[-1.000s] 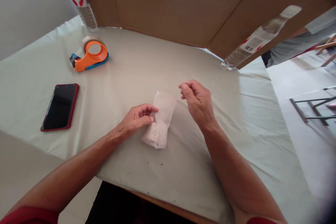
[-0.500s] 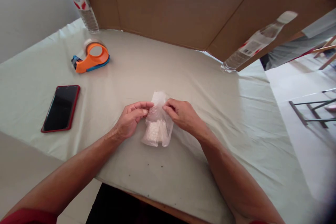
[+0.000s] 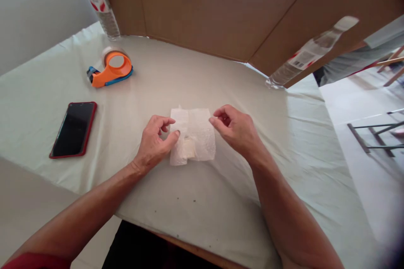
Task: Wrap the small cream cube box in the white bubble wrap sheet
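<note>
A sheet of translucent white bubble wrap (image 3: 202, 126) lies spread on the cloth-covered table, with a small pale, flat piece (image 3: 189, 148) near its lower middle. I cannot make out what the piece is. My left hand (image 3: 156, 138) is open at the wrap's left side, thumb and forefinger apart, the thumb resting on its edge. At the upper right edge, the thumb and forefinger of my right hand (image 3: 235, 128) are close together on the wrap's border in a light pinch.
A red-cased phone (image 3: 73, 130) lies on the left. Behind it sits an orange tape dispenser (image 3: 110, 71). Cardboard panels (image 3: 202, 8) stand along the back, with one clear bottle (image 3: 102, 6) at the left and another bottle (image 3: 311, 52) at the right.
The bubble wrap, narrow and bunched before, is now opened out flat and wider, showing the pale piece. My right hand has moved right; my left hand's fingers have spread and shifted slightly left.
</note>
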Demonstrator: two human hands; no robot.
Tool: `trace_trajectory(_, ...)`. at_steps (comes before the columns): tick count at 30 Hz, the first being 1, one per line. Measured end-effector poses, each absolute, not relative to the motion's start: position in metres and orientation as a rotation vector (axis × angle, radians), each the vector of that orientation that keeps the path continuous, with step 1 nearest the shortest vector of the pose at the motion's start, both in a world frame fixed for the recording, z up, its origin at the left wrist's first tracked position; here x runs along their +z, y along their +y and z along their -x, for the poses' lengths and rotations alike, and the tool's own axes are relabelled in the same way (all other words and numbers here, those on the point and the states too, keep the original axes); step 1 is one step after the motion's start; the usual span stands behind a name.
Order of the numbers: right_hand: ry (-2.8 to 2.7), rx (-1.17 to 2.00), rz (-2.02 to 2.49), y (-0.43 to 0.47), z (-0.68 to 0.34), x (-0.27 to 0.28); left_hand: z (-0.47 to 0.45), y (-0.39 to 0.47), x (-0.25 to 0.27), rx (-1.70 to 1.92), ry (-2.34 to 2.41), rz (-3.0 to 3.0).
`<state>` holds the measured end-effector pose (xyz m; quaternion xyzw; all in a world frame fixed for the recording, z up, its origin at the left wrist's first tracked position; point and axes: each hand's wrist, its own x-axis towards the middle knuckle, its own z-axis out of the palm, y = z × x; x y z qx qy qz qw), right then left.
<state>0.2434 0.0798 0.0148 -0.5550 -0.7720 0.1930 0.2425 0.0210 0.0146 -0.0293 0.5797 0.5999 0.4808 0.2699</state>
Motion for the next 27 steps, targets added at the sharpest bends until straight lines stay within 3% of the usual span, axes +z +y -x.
trace_trajectory(8, -2.384, 0.924, 1.371, 0.06, -0.22, 0.017, -0.024, 0.012, -0.026, 0.882, 1.594, -1.635)
trace_trajectory(20, -2.543, 1.097, 1.219, 0.072, -0.249, 0.041, -0.007, 0.03, -0.034, 1.269, 1.386, -0.853)
trace_trajectory(27, -2.534, 1.359, 0.778, 0.066, -0.245, 0.047, 0.002, 0.028, -0.029, 1.505, 1.649, -1.147)
